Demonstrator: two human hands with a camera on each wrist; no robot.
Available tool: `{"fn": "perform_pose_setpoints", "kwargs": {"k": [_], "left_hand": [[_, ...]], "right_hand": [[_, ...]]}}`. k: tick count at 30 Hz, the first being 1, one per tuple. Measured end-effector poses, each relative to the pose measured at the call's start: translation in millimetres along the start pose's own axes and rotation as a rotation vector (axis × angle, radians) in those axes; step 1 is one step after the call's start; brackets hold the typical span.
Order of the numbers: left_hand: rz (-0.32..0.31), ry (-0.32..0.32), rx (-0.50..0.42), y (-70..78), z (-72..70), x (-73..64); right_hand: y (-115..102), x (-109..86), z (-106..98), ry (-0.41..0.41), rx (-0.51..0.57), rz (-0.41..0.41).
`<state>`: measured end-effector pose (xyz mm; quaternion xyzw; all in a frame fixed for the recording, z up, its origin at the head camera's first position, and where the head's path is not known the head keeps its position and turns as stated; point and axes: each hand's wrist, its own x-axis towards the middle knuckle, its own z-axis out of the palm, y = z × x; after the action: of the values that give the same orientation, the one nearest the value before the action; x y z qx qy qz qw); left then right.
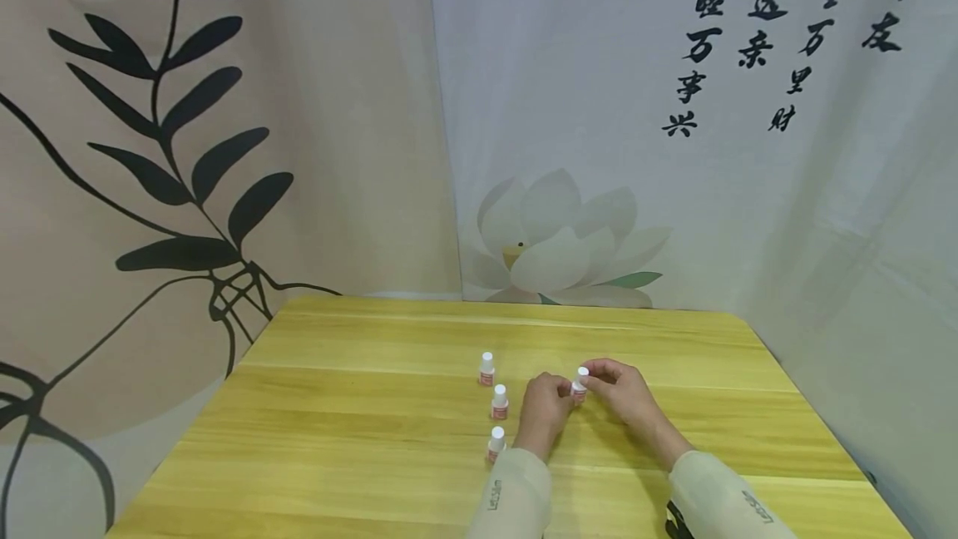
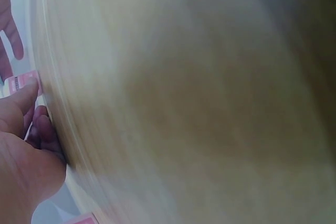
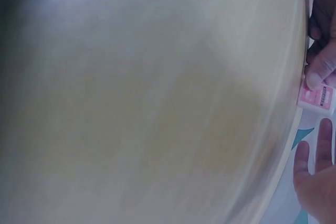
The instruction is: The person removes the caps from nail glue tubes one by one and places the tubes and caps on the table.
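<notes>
In the head view a small white-capped bottle (image 1: pixel 580 389) with a pink label stands between the two hands. My left hand (image 1: pixel 546 410) pinches its lower part; the left wrist view shows the thumb lying across the pink label (image 2: pixel 23 81). My right hand (image 1: pixel 624 393) is at the cap's right side in the head view. From the right wrist, the right hand's (image 3: pixel 317 187) fingers appear extended and slightly apart from the bottle (image 3: pixel 316 97). To the left, three similar bottles stand in a loose column: far (image 1: pixel 487 369), middle (image 1: pixel 500 403) and near (image 1: pixel 496 444).
The wooden table (image 1: pixel 337 439) carries the bottles and ends at a far edge. Behind it hangs a pale curtain (image 1: pixel 374 148) with plant prints and dark characters. The left sleeve (image 1: pixel 512 493) partly covers the near bottle's base.
</notes>
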<state>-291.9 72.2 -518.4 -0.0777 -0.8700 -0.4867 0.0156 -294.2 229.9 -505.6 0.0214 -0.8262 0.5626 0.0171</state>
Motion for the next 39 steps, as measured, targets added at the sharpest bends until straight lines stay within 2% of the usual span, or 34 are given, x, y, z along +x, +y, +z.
{"fn": "perform_pose_setpoints", "kwargs": {"k": [39], "left_hand": [[-0.005,-0.006,-0.005,-0.9,0.1,1.0]], "right_hand": [[-1.2,-1.2,0.9,0.003,-0.014,0.010]]}}
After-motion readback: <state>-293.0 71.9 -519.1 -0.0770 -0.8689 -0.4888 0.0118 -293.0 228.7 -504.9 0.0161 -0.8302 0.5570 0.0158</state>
